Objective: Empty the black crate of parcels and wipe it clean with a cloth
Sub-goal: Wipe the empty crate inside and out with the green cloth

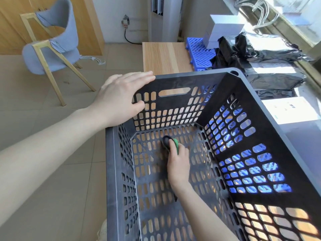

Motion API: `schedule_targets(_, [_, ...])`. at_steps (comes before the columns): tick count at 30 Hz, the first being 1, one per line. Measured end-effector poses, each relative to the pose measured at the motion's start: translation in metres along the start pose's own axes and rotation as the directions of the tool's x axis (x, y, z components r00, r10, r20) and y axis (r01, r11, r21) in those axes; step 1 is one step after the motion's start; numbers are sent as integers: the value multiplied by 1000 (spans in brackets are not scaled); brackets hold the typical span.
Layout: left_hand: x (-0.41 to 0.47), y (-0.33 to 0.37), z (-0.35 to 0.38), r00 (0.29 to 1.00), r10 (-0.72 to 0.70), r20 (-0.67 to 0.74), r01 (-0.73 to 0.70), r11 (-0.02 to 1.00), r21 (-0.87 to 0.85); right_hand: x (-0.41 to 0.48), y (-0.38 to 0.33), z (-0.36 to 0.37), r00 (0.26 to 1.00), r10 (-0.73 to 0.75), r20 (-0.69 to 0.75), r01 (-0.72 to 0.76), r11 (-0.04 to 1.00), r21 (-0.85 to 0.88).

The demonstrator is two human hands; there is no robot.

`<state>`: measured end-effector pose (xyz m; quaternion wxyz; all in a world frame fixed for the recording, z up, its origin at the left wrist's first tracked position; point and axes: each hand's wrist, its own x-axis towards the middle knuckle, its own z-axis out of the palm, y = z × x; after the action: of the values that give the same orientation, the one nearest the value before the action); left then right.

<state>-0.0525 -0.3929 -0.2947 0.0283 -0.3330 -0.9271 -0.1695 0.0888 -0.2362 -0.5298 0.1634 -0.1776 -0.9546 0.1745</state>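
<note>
The black crate (pixel 191 75) with slotted walls fills the lower right of the view and holds no parcels. My left hand (pixel 121 96) lies flat with straight fingers on its far left corner rim. Deep inside, my right hand (pixel 178 162) grips a dark and green cloth (pixel 167 142) pressed against the crate's floor. Black-wrapped parcels (pixel 265 54) lie stacked on the sill to the right, outside the crate.
A wooden tabletop (pixel 165 56) lies beyond the crate. A blue plastic pallet (pixel 199 53) and white boxes (pixel 224 30) sit at the back right. Another white box (pixel 290 110) lies right of the crate. A grey chair (pixel 50 44) stands on the tiled floor at left.
</note>
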Motion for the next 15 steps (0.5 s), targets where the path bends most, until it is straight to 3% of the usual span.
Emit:
schedule_targets(3, [0,0,0,1000,7,-1,-7,1000,4,-29,-50,13,925,-342,167,332,939,85])
schedule_targets(5, [-1,-1,0,1000,8,4,-8,1000,6,-42,-62,16,873,-442,207,434,897,86])
schedule_targets(10, [-1,-1,0,1000,15,4,-15,1000,11,-20,-23,-2,908,-384,171,394,919,-27])
schedule_targets(15, [0,-2,0,1000,10,3,-10,1000,5,10,62,-37,987,-132,88,149,960,-236])
